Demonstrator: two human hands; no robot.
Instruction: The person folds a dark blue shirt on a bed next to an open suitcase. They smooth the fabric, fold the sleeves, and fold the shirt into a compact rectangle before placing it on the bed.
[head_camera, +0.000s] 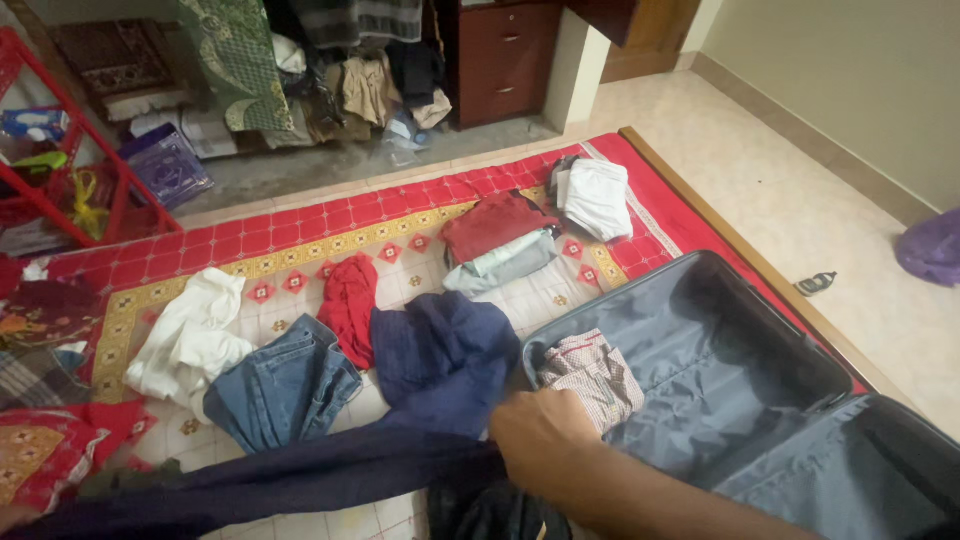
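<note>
My right hand (540, 435) is closed in a fist on a long dark navy garment (300, 475), at the near left corner of an open grey suitcase (760, 360). The garment stretches tight from that fist to the lower left corner. There only a sliver of my left hand (12, 516) shows at the frame edge, its grip hidden. A folded checked shirt (590, 375) lies inside the suitcase, just beyond my right hand. Another navy garment (445, 350) lies crumpled on the red patterned sheet (230, 250).
Spread over the sheet are folded jeans (285, 385), a white garment (190, 340), a red garment (350, 300), a red and pale green stack (495, 240) and white folded cloth (595, 195). A red rack (110, 170) stands far left, wooden drawers (500, 60) behind.
</note>
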